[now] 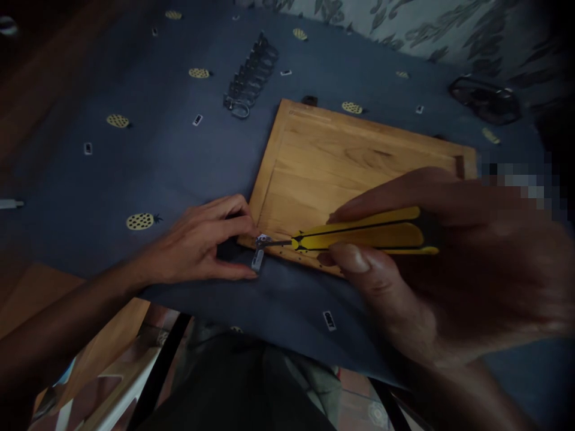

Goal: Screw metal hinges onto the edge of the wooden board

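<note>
My left hand (pixel 211 239) is at the near left corner of a wooden board (pixel 309 167) with a raised rim. Its thumb and fingers close around a small silver metal fitting (pixel 257 258) at that corner; its exact kind is unclear. In my right hand (pixel 431 269) is a screwdriver (pixel 359 231) with a yellow and black handle, gripped between thumb and fingers. The screwdriver lies nearly level and points left, its thin shaft reaching the metal fitting. Whether a screw sits under the tip is too small to see. Small dark holes run along the board's near edge.
A blue tablecloth (pixel 148 173) with pineapple prints covers the table. Beyond the board lies a row of dark, ring-like pieces (pixel 252 75). At the far right is a black oval object (pixel 485 99). A thin white item (pixel 11 204) lies at the left edge.
</note>
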`<control>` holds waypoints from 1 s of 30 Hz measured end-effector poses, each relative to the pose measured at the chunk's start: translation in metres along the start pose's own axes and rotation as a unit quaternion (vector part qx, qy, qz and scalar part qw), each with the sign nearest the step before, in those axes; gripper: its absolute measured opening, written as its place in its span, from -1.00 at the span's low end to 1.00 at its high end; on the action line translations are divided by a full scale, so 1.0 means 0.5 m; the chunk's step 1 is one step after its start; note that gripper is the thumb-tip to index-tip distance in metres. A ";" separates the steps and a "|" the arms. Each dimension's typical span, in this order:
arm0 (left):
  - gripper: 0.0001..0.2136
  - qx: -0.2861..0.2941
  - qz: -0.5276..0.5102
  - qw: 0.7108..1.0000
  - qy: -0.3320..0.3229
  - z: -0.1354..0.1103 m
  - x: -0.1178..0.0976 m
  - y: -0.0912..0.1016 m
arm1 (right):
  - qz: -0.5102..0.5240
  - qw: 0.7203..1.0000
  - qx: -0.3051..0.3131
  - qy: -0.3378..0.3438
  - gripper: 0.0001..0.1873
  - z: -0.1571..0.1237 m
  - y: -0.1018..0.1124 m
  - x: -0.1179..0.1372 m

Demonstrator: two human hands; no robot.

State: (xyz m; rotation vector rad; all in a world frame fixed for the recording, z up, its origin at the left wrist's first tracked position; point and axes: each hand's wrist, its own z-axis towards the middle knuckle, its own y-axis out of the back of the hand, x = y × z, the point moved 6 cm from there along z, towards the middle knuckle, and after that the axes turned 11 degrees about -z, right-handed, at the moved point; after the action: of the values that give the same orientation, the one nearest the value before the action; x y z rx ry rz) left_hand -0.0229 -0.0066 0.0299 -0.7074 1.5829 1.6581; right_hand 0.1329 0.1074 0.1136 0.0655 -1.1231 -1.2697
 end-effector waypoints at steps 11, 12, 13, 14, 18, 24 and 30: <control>-0.71 -0.014 0.003 0.999 -0.039 0.001 0.004 -0.004 | 0.008 1.000 -0.006 -0.008 -0.69 -0.031 0.008 0.007; -0.71 -0.014 0.008 0.999 -0.042 0.001 0.004 -0.004 | 0.016 1.000 0.007 -0.013 -0.64 -0.037 0.008 0.002; -0.71 -0.014 0.012 0.999 -0.044 0.001 0.004 -0.004 | 0.034 0.999 0.030 -0.014 -0.59 -0.041 0.007 -0.002; -0.71 -0.014 0.016 0.999 -0.044 0.001 0.003 -0.004 | 0.051 0.997 0.055 -0.018 -0.55 -0.046 0.006 -0.007; -0.73 -0.019 0.014 0.998 -0.052 0.003 0.000 -0.005 | 0.052 0.992 0.114 -0.025 -0.65 -0.052 0.010 -0.014; -0.74 -0.008 0.006 0.999 -0.041 0.002 0.000 -0.007 | -0.009 0.999 0.053 0.008 -0.82 -0.038 0.009 0.001; -0.75 -0.012 0.007 0.998 -0.053 0.001 -0.001 -0.007 | 0.000 1.000 0.020 0.011 -0.84 -0.035 -0.005 0.008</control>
State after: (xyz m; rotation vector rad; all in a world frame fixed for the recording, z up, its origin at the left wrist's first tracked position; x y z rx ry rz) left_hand -0.0197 -0.0060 0.0285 -0.6105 1.4987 1.6999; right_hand 0.1429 0.0944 0.1056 0.1080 -1.1297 -1.2434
